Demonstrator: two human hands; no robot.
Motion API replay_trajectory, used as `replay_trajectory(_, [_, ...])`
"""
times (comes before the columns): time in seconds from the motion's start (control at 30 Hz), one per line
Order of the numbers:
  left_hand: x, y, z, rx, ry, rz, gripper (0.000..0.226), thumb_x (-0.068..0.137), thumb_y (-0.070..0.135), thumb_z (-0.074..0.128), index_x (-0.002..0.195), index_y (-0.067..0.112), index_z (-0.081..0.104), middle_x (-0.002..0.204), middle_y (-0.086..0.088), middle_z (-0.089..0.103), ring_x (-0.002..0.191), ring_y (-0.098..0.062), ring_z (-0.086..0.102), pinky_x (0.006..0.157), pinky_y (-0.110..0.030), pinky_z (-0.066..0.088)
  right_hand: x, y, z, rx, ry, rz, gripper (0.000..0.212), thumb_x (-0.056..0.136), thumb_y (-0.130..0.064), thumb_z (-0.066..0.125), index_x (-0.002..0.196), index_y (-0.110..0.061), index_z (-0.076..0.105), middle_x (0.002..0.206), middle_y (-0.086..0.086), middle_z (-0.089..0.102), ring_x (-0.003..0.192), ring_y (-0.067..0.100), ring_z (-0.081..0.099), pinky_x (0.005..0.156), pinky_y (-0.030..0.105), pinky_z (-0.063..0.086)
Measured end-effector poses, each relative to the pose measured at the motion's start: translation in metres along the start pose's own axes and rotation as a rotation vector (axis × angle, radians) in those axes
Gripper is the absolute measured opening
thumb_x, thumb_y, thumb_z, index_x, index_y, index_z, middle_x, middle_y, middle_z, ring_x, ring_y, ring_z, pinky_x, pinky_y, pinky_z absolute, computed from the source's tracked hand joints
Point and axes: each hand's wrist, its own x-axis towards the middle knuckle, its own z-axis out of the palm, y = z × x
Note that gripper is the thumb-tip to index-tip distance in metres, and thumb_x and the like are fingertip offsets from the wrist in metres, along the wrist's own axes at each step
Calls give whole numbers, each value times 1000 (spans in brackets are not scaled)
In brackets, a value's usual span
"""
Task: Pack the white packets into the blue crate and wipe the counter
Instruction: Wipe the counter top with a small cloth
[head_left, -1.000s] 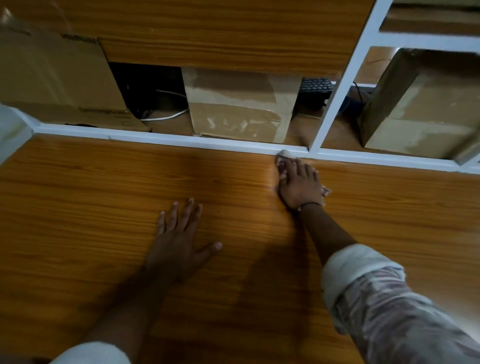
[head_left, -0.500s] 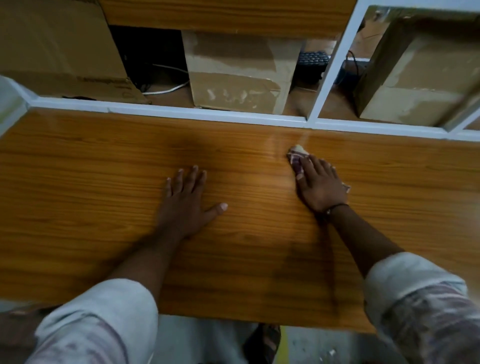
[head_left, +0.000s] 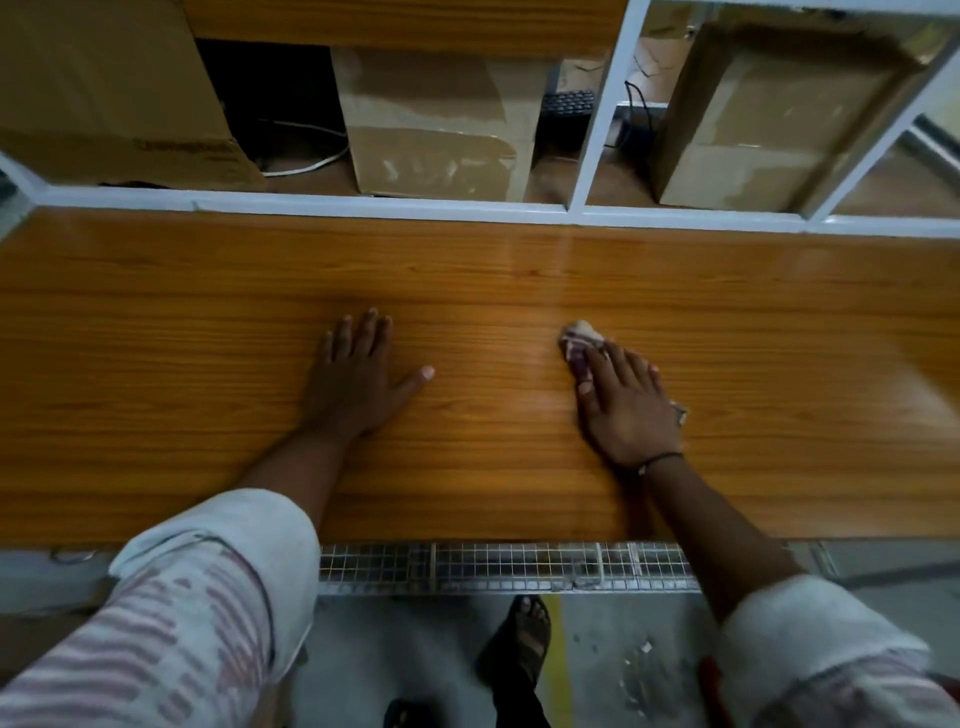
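The wooden counter (head_left: 182, 364) runs across the whole view. My right hand (head_left: 626, 402) lies flat on it, pressing down a small pink-and-white cloth (head_left: 579, 340) that sticks out past my fingertips. My left hand (head_left: 358, 376) rests palm down on the counter to the left, fingers spread, with nothing under it. No white packets and no blue crate are in sight.
A white frame (head_left: 363, 205) borders the counter's far edge. Behind it stand cardboard boxes (head_left: 431, 130), (head_left: 769, 114), (head_left: 104, 88), cables and a dark keyboard (head_left: 566, 104). Below the near edge lie a wire mesh panel (head_left: 509, 566), grey floor and a sandalled foot (head_left: 522, 639).
My right hand has dragged the cloth back from the white frame toward the near edge. My left hand stays planted. The view has pulled back, showing the counter's front edge and the floor.
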Motion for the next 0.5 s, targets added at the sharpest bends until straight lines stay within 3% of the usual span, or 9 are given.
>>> replay_trajectory(0.17, [-2,0,-1,-21,-10,14,108,81,91,8,161,20,2,169,-5,-1,155,-33,-2,125,-52,2,-84,-52,18,16,-39,-360,57,105,-48,25,158,-28,25,166,1,21,153,25,16,125,42,6])
replay_trajectory(0.23, [-6,-1,-1,-14,-22,22,110,79,92,6,161,19,1,169,-5,-2,155,-32,-2,125,-52,2,-81,-35,16,13,-43,-309,58,104,-51,21,159,-33,20,167,-4,15,154,21,10,125,38,1])
replay_trajectory(0.37, [-15,4,-10,-27,-77,8,119,69,100,14,161,26,0,169,-2,-5,154,-35,-2,124,-55,3,-57,6,8,-1,7,-63,61,101,-55,16,158,-33,24,167,-2,19,154,22,13,125,41,8])
replay_trajectory(0.5, [1,24,-33,-21,-403,80,140,39,107,46,156,48,-2,168,-2,-11,151,-48,-2,116,-70,4,-56,7,8,-14,-2,-53,57,105,-52,20,158,-32,22,167,-2,18,154,22,12,125,42,8])
